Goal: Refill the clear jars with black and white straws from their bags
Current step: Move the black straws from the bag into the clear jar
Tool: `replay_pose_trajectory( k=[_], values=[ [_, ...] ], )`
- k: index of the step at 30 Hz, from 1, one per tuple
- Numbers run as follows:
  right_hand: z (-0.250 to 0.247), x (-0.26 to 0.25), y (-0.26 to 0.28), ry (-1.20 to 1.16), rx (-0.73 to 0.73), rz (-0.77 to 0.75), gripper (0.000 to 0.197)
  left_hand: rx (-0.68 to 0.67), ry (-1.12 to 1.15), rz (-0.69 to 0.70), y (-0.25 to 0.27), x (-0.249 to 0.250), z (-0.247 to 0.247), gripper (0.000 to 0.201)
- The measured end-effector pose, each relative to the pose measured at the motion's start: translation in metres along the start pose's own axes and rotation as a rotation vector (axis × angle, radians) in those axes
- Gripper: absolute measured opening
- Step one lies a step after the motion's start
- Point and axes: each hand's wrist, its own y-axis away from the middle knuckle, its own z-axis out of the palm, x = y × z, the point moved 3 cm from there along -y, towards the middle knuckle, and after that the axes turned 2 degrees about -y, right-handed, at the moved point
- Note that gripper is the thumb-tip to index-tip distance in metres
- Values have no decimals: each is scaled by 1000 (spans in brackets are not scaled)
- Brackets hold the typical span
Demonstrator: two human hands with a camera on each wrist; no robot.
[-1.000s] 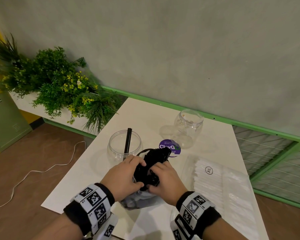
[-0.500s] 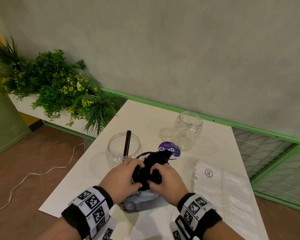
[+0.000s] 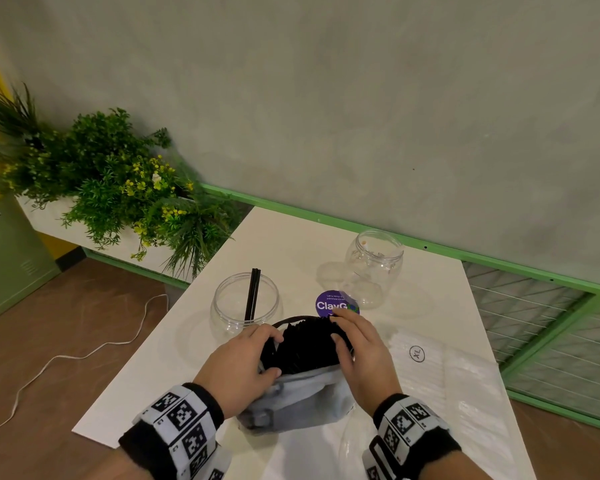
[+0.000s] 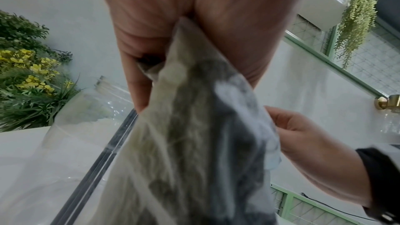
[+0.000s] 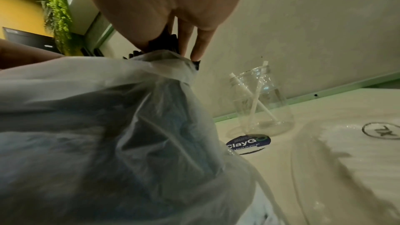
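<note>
A clear plastic bag (image 3: pixel 298 400) full of black straws (image 3: pixel 302 348) stands on the white table (image 3: pixel 291 244) in front of me. My left hand (image 3: pixel 267 355) grips the bag's left rim between thumb and fingers. My right hand (image 3: pixel 347 334) holds the right rim, thumb on the near side of the straw tops and fingers on the far side. The left clear jar (image 3: pixel 245 303) holds two black straws (image 3: pixel 253 292). The right clear jar (image 3: pixel 374 265) holds a few white straws (image 5: pixel 255 102). A flat bag of white straws (image 3: pixel 440 382) marked XL lies to the right.
A round purple sticker (image 3: pixel 336 304) lies between the jars. A planter of green plants (image 3: pixel 118 188) stands left of the table, against a grey wall with a green ledge (image 3: pixel 395 233). A white cable (image 3: pixel 84 355) runs across the brown floor.
My hands have moved apart and the bag's mouth has spread wider, showing more of the black straw tops. The jars and the white straw bag have not moved.
</note>
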Motion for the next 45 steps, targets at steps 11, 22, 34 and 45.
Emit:
replay_pose_trajectory(
  k=[11,22,34,45],
  values=[
    [5,-43,7,69,-6,-149,42,0,14,4,2,3,1,42],
    [24,-54,1,438,-279,-281,36,-8,20,-4,2,3,1,40],
    [13,-34,13,362,-85,-415,35,1,29,-22,4,1,-1,37],
    [38,-52,-2,482,-284,-362,20,4,29,-39,3,-1,2,37]
  ],
)
